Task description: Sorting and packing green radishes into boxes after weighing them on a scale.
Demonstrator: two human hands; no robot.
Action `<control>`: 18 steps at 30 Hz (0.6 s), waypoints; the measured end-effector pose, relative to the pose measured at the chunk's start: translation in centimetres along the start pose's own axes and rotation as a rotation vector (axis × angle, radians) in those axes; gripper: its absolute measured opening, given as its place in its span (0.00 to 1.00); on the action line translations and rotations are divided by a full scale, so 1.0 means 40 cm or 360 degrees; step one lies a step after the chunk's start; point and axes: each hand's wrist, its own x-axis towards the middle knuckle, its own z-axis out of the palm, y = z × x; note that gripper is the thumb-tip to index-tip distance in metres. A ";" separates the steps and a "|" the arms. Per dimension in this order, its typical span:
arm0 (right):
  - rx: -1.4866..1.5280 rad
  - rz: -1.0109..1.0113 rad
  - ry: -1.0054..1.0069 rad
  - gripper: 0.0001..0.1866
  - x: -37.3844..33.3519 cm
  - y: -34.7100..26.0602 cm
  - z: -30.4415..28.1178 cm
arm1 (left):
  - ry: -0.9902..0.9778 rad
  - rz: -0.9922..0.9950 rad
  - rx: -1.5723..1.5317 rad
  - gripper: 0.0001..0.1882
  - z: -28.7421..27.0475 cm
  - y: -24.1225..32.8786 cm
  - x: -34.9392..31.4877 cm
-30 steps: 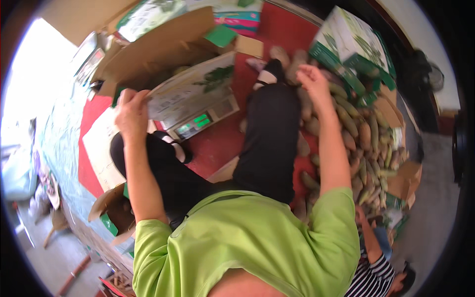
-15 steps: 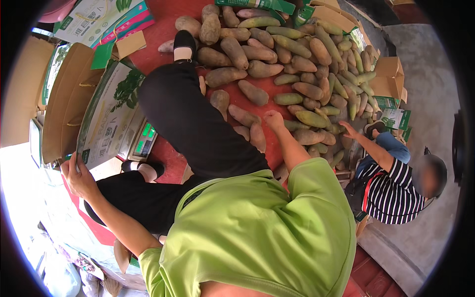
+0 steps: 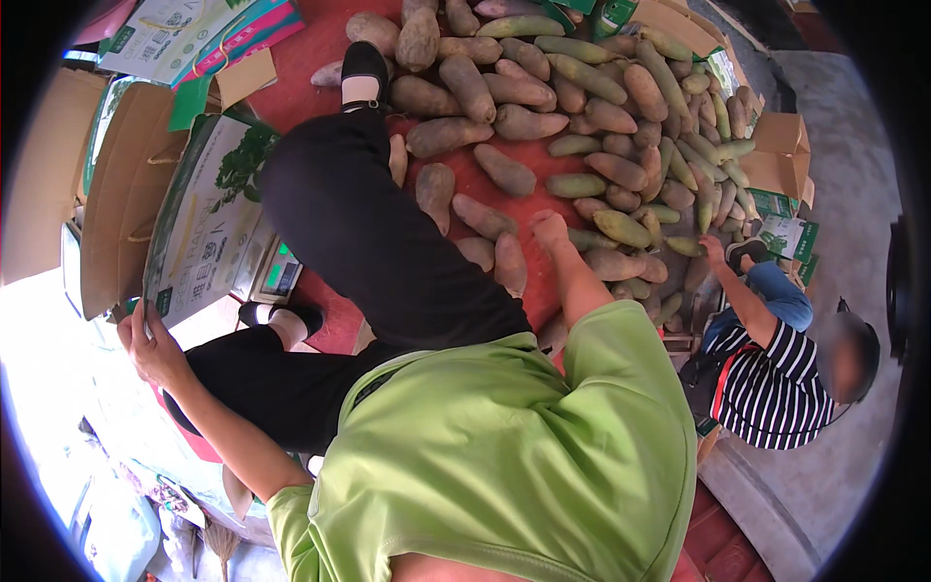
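My left hand (image 3: 153,347) is closed on the lower edge of an upright printed carton (image 3: 208,218), white with a green leaf picture. My right hand (image 3: 549,231) hangs over the red floor covering (image 3: 541,194), its fingers curled in and nothing visible in them. Just beside it begins a big heap of long radishes (image 3: 621,173), some green, others brown with dirt. Several loose ones, such as a brownish radish (image 3: 506,171), lie between my leg and that hand. At the heap's right side, a co-worker's hand (image 3: 713,250) touches a green radish (image 3: 685,246).
A scale (image 3: 279,272) with a lit green display stands behind the carton, near my left foot. Open cardboard boxes (image 3: 776,155) border the heap's right side. More flat cartons (image 3: 175,39) lie at the upper left. The co-worker in a striped shirt (image 3: 776,393) crouches on the right.
My right hand has shifted slightly to the right, still curled. The co-worker's hand has moved to a green radish. My left hand keeps its hold on the carton; the view has shifted slightly.
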 end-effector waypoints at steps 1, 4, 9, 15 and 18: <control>-0.0014 0.0011 0.0016 0.06 0.005 -0.004 -0.010 | 0.0001 -0.0012 0.0037 0.08 0.001 0.002 0.000; -0.0039 0.0125 0.0105 0.07 0.007 -0.028 -0.036 | 0.0001 -0.0031 0.0069 0.08 0.000 0.005 -0.002; -0.0246 0.0089 0.0077 0.10 0.020 -0.046 -0.093 | -0.0023 -0.0049 0.0085 0.08 0.008 -0.011 0.000; -0.1231 0.0097 0.0024 0.16 -0.031 -0.154 -0.237 | -0.0005 -0.0059 0.0087 0.09 0.016 -0.014 -0.003; -0.1378 0.0137 0.0102 0.17 -0.027 -0.107 -0.295 | 0.0006 -0.0053 0.0088 0.09 0.016 -0.013 -0.002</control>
